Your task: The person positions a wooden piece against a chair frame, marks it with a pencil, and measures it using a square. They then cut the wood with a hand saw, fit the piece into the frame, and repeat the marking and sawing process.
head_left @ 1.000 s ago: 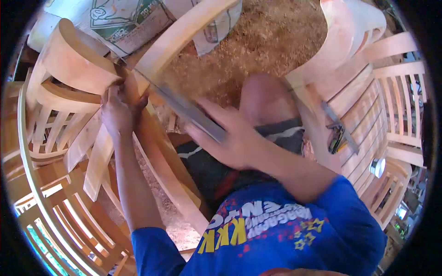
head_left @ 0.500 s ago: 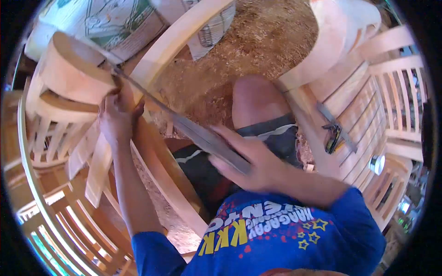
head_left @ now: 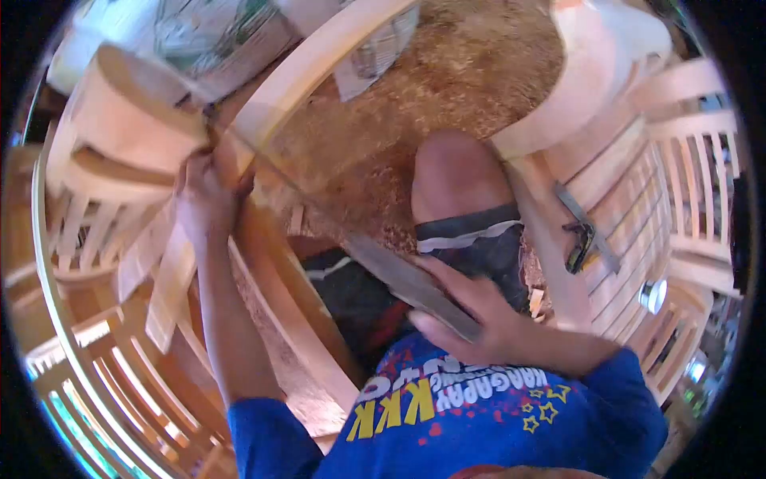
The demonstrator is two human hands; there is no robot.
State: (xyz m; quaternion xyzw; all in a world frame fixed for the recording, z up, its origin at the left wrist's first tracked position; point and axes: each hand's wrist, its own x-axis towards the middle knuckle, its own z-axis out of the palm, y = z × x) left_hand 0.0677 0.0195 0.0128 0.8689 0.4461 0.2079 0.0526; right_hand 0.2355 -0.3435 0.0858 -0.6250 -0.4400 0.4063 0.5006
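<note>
My right hand is closed round the grey, wood-like grip end of a long, narrow saw. Its thin far part runs up and left, blurred, to the joint near my left hand. My left hand is closed on the pale wooden chair frame, just below the curved armrest. Some of its fingers are hidden behind the wood. A long curved wooden rail rises away from that joint.
A slatted wooden seat stands at right, with a metal square and a black clamp-like tool on it. A white round container is nearby. Sawdust covers the ground. Printed sacks lie at upper left.
My right hand has drawn the saw back, down and to the right. My left hand keeps its hold on the wood. The view has shifted slightly.
</note>
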